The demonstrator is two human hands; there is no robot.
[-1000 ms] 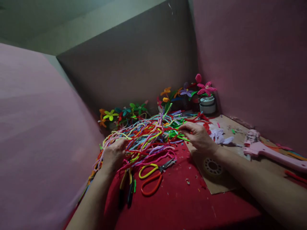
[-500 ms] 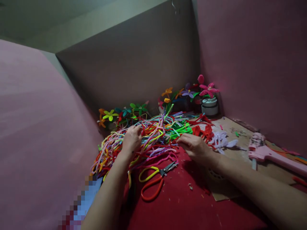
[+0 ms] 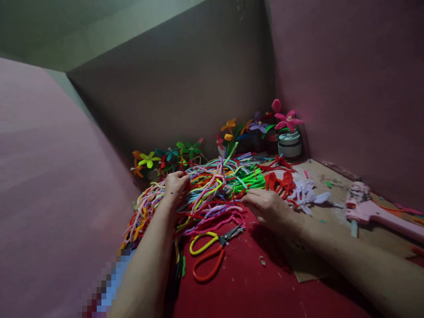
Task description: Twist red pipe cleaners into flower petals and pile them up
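A big heap of colourful pipe cleaners (image 3: 198,198) spreads in front of me. Over its left part is my left hand (image 3: 176,187), fingers pinched together, with a red pipe cleaner (image 3: 183,166) sticking up at the fingertips. My right hand (image 3: 266,205) is at the heap's right edge, closed beside the bright green bundle (image 3: 251,181). A bit of red pipe cleaner (image 3: 243,193) shows at its fingertips; whether both hands hold the same piece I cannot tell. Scissors (image 3: 221,243) with one yellow and one red handle lie between my forearms.
Red and white fuzzy pieces (image 3: 303,194) lie right of the heap. A pink glue gun (image 3: 367,210) rests on the brown board (image 3: 334,176) at right. Pipe-cleaner flowers (image 3: 190,149) and a round lidded container (image 3: 289,145) stand at the back. Scraps dot the red cloth (image 3: 251,282).
My left hand has moved left and slightly up over the heap, away from the right hand. The right hand has stayed nearly in place, still closed. The view has shifted slightly.
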